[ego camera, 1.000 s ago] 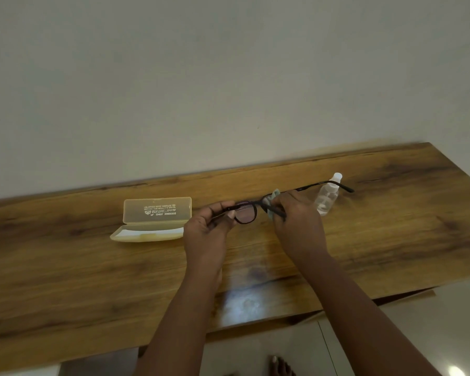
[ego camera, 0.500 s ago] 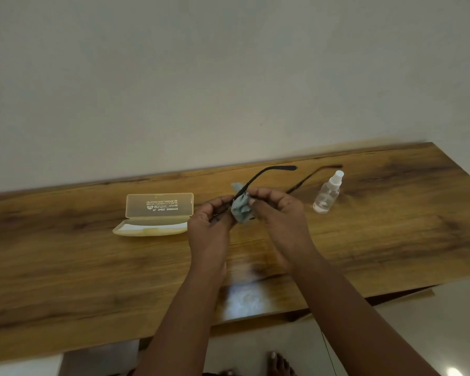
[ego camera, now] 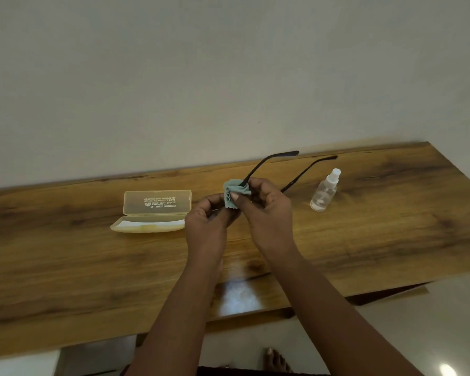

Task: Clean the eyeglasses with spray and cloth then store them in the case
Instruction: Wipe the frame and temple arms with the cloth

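Note:
Black eyeglasses (ego camera: 269, 162) are held above the wooden table (ego camera: 377, 240), their two temple arms pointing away toward the wall. The lenses are hidden behind my fingers and a small grey-green cloth (ego camera: 235, 192). My right hand (ego camera: 266, 213) pinches the cloth around the front of the frame. My left hand (ego camera: 208, 226) grips the frame's left side, touching the cloth. A clear spray bottle (ego camera: 324, 192) stands upright to the right of my hands. A translucent yellow case (ego camera: 154, 211) lies open to the left, lid up.
The table's back edge runs along a plain pale wall (ego camera: 228, 77). Its front edge overhangs a light floor, where a bare foot (ego camera: 276, 360) shows below my arms.
The glasses have turned from lying sideways to pointing their arms away from me. The cloth has moved from the right lens area to the left, bunched between both hands.

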